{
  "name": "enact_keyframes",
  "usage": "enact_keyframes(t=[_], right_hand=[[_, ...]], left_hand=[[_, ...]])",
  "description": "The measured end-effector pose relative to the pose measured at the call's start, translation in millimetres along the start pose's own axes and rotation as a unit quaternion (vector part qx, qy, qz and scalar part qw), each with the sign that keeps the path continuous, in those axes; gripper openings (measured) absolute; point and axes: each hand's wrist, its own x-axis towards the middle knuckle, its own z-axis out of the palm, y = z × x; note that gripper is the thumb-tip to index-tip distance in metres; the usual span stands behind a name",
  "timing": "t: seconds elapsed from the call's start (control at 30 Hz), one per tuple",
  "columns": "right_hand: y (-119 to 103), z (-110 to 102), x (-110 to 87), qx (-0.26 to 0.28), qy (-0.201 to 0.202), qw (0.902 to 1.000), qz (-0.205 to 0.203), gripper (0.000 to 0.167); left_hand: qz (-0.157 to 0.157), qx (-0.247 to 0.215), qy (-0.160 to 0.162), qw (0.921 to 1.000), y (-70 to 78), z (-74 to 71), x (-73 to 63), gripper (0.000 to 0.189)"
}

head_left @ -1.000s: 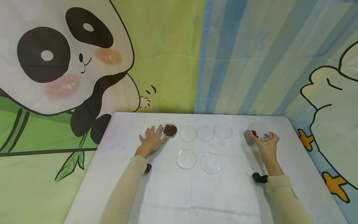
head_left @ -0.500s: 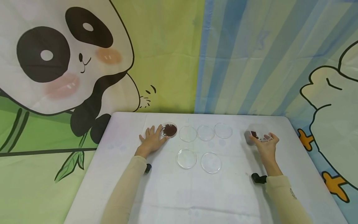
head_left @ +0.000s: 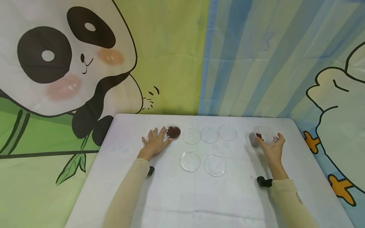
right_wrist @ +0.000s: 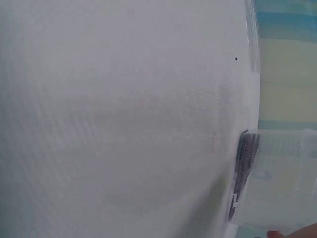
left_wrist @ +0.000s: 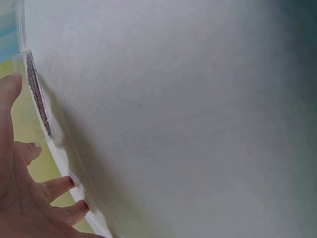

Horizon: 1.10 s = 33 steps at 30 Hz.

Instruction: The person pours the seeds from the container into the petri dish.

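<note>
1. My spread left hand (head_left: 154, 146) touches a round clear dish (head_left: 172, 124) of brown granules (head_left: 173, 132) on the surface (head_left: 182, 196).
2. My right hand (head_left: 271, 150) grips a boxy translucent plastic tub (head_left: 263, 133).
3. Neither has shifted; seemingly a pause.

A smooth white counter (head_left: 182, 199) with rounded far corners carries, along its far side, a clear round shallow dish of dark brown grains (head_left: 173, 132), three clear round flat dishes (head_left: 209, 135) close together, and a clear plastic container of dark grains (head_left: 265, 130) well apart rightward. Two similar clear round dishes (head_left: 215, 165) lie nearer.
</note>
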Motion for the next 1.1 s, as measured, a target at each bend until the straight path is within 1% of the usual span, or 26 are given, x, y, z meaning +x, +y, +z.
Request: enact_keyframes(t=[0.13, 0.27, 0.37, 0.47, 0.6, 0.73, 0.97, 1.1], right_hand=[[-4.1, -1.0, -2.7, -0.023, 0.026, 0.9978, -0.056, 0.108], [-10.0, 0.6, -5.7, -0.055, 0.043, 0.9918, -0.107, 0.103], [-15.3, 3.1, -8.9, -0.091, 0.046, 0.9844, -0.144, 0.100], [-20.0, 7.5, -11.6, -0.121, 0.043, 0.9725, -0.194, 0.096], [-27.6, 14.9, -15.0, -0.131, 0.026, 0.9596, -0.248, 0.093], [-34.7, 22.6, -17.0, -0.133, -0.005, 0.9538, -0.269, 0.094], [-42.1, 37.9, -20.6, -0.146, -0.045, 0.9364, -0.316, 0.092], [-46.4, 49.1, -24.2, -0.148, -0.077, 0.9275, -0.335, 0.090]], left_hand=[[-0.001, 0.003, -0.001, 1.0000, 0.3, -0.9, -0.6, 0.084], [-0.001, 0.000, -0.002, 1.0000, -0.2, -2.4, -0.6, 0.084], [0.001, -0.002, -0.002, 1.0000, -0.3, -2.6, -0.4, 0.084], [0.003, -0.002, -0.001, 1.0000, -0.2, -2.4, -0.4, 0.084], [0.001, 0.000, -0.001, 1.0000, -0.3, -1.9, 0.1, 0.084], [-0.002, -0.003, -0.003, 1.0000, -0.4, -1.6, 1.0, 0.085], [-0.001, -0.003, -0.003, 1.0000, -0.1, -1.9, 0.6, 0.085], [-0.002, -0.005, -0.005, 1.0000, 0.1, -3.1, -0.5, 0.085]])
